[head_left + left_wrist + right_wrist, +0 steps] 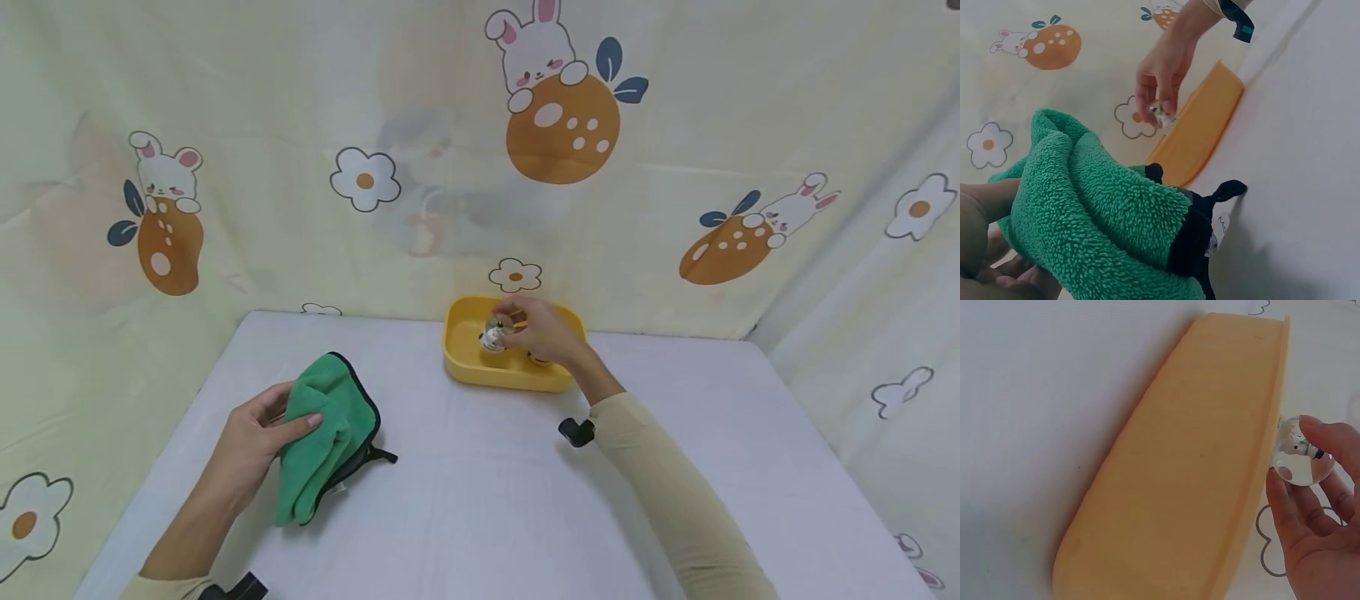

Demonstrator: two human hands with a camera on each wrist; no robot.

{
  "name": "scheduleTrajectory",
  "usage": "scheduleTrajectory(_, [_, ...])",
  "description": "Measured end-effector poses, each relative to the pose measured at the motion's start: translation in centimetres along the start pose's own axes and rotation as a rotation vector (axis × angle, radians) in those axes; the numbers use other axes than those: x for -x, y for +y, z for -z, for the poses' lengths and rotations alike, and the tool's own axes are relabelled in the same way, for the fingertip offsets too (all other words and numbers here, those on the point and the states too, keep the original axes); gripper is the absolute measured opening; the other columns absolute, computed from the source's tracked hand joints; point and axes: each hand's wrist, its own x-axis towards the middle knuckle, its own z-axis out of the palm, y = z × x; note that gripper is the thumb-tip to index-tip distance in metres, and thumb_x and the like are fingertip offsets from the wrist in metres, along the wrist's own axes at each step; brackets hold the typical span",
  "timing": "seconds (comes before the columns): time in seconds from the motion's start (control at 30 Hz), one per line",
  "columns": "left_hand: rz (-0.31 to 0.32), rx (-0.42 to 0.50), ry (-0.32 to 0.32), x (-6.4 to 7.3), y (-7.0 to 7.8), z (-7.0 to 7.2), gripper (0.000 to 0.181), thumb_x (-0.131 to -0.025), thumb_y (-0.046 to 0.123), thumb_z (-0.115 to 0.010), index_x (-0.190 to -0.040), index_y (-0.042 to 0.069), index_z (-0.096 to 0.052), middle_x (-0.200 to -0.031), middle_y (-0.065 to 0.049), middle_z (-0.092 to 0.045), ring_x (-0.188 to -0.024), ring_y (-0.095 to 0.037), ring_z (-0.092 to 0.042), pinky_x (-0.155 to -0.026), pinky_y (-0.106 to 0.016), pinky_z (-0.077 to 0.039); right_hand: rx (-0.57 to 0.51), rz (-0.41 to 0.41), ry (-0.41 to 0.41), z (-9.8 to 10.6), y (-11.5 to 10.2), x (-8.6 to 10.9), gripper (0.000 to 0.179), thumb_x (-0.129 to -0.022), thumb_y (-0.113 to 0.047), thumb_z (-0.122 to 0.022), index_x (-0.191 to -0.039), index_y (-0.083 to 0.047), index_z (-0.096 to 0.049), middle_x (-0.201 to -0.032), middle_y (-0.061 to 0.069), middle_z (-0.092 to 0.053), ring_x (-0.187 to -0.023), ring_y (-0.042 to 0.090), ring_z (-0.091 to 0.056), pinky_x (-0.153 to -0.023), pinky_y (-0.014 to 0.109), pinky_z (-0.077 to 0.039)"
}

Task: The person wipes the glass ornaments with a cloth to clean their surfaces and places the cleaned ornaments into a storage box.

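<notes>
My left hand (251,442) grips a folded green towel (330,425), fluffy with black edging and a black hanging loop, held over the left of the table. In the left wrist view the towel (1097,206) covers part of the fingers. At the back, my right hand (547,333) pinches a small snow globe (495,332) over the yellow tray (510,378). In the right wrist view the snow globe (1302,453) is a clear ball with a white figure inside, between thumb and fingers just beyond the tray's rim. Another small item (538,359) lies in the tray, mostly hidden under that hand.
A white-covered table (480,492) lies under everything. Behind it hangs a pale curtain (435,100) printed with rabbits, fruit and flowers, close to the tray's back edge. A black wrist mount (576,432) sits on my right sleeve.
</notes>
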Motion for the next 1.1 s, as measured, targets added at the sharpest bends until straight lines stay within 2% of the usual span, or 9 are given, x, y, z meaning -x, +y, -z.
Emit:
scheduleTrajectory(0.17, [0.017,0.011,0.001,0.2,-0.1,0.5,0.069,-0.091,0.027,-0.079,-0.148,0.004,-0.048,-0.131,-0.003,-0.062,-0.108,-0.005,-0.065,-0.086,-0.021,-0.057,0.041,-0.040,-0.028,-0.7,0.5,-0.7,0.047,-0.087,-0.012,-0.080,-0.130,-0.010,-0.062,-0.129,0.003,-0.063,-0.120,0.026,-0.059,-0.105,0.041,-0.051])
scheduleTrajectory(0.3, [0.021,0.022,-0.010,0.2,-0.2,0.7,0.068,-0.091,0.025,-0.079,-0.147,0.002,-0.048,-0.128,-0.002,-0.063,-0.107,-0.006,-0.066,-0.086,-0.022,-0.058,0.068,-0.041,-0.037,-1.3,0.8,-1.2,0.046,-0.087,-0.010,-0.080,-0.130,-0.006,-0.062,-0.128,0.006,-0.064,-0.118,0.028,-0.059,-0.106,0.042,-0.049])
scheduleTrajectory(0.43, [0.015,0.016,-0.020,0.2,-0.2,0.5,0.066,-0.090,0.024,-0.079,-0.145,0.001,-0.050,-0.127,-0.002,-0.064,-0.106,-0.007,-0.066,-0.086,-0.023,-0.058,0.047,-0.051,-0.053,-1.8,1.2,-1.4,0.048,-0.091,-0.005,-0.075,-0.135,0.001,-0.057,-0.133,0.012,-0.062,-0.120,0.031,-0.058,-0.107,0.044,-0.049])
scheduleTrajectory(0.6, [0.006,0.018,-0.040,0.0,-0.3,-0.1,0.065,-0.090,0.023,-0.080,-0.144,0.001,-0.052,-0.127,-0.006,-0.065,-0.106,-0.009,-0.067,-0.086,-0.024,-0.058,0.056,-0.072,-0.069,-2.1,1.4,-1.5,0.052,-0.094,-0.005,-0.071,-0.142,0.001,-0.052,-0.140,0.015,-0.057,-0.127,0.033,-0.055,-0.111,0.046,-0.046])
scheduleTrajectory(0.8, [0.034,0.017,-0.121,-0.4,-0.6,-1.2,0.065,-0.090,0.025,-0.079,-0.145,0.003,-0.051,-0.133,-0.014,-0.061,-0.109,-0.012,-0.066,-0.087,-0.027,-0.058,0.132,-0.074,-0.051,-1.6,0.4,-0.5,0.059,-0.098,-0.015,-0.067,-0.150,0.000,-0.043,-0.152,0.017,-0.048,-0.138,0.035,-0.048,-0.116,0.049,-0.040])
scheduleTrajectory(0.97, [0.065,0.004,-0.199,-0.6,-0.9,-1.8,0.063,-0.091,0.024,-0.078,-0.145,0.004,-0.052,-0.135,-0.017,-0.059,-0.113,-0.021,-0.063,-0.087,-0.030,-0.058,0.157,-0.016,-0.008,-0.6,-1.7,1.0,0.059,-0.100,-0.021,-0.065,-0.150,0.000,-0.041,-0.153,0.016,-0.046,-0.139,0.034,-0.046,-0.117,0.049,-0.040])
scheduleTrajectory(1.1, [0.051,-0.052,-0.227,-0.8,-1.1,-2.0,0.065,-0.092,0.025,-0.077,-0.147,0.003,-0.050,-0.143,-0.020,-0.055,-0.123,-0.031,-0.059,-0.091,-0.032,-0.056,0.145,0.021,0.013,0.7,-3.5,3.0,0.059,-0.101,-0.020,-0.065,-0.151,-0.001,-0.040,-0.153,0.016,-0.045,-0.140,0.035,-0.046,-0.116,0.051,-0.040])
